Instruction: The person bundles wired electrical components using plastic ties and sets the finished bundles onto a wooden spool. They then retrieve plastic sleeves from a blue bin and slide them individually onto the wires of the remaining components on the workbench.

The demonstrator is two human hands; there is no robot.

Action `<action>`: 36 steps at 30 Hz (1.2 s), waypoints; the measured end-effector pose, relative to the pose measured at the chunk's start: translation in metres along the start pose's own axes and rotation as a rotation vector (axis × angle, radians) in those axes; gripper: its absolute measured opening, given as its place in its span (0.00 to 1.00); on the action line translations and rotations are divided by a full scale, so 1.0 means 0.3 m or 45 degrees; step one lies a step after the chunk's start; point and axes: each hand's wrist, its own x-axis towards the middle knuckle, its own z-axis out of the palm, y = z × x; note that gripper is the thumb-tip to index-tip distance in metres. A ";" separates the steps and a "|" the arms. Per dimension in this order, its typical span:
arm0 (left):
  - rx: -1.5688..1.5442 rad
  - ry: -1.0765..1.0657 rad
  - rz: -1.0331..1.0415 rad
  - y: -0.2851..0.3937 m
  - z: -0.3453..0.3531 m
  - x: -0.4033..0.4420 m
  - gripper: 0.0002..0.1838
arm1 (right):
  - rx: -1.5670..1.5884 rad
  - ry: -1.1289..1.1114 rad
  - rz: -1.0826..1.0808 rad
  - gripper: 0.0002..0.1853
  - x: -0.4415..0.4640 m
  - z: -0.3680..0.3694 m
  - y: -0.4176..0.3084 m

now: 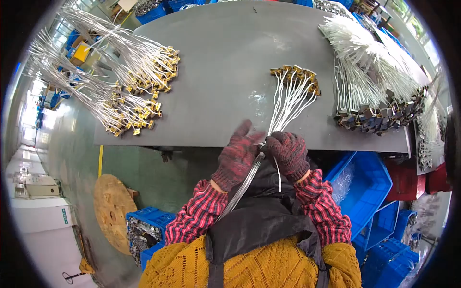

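A bundle of white wires (286, 103) with brass-coloured end pieces (300, 76) lies over the table's near edge, its loose ends running down toward my lap. My right hand (288, 152), in a dark red knitted glove, is closed around the bundle at the edge. A single white strand (278, 175) hangs below that hand. My left hand (238, 156), gloved alike, is just left of the bundle, fingers stretched and slightly blurred. Its thumb side is close to the wires; whether it touches them I cannot tell.
More wire bundles with brass-coloured ends (144, 72) lie at the table's left. White bundles with dark block ends (379, 115) are piled on the right of the grey table (216, 72). Blue crates (370, 180) stand below right; a wooden reel (113, 213) is on the left floor.
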 end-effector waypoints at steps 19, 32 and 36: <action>-0.869 0.075 -0.204 0.093 -0.074 -0.017 0.09 | 1.303 -0.027 0.564 0.12 -0.034 -0.028 -0.131; -0.965 -0.175 -0.733 0.126 -0.239 -0.089 0.11 | 1.734 -0.208 1.080 0.14 -0.039 -0.121 -0.271; -0.455 -0.318 -0.443 0.076 -0.177 -0.139 0.12 | 1.704 -0.321 0.977 0.10 -0.064 -0.128 -0.258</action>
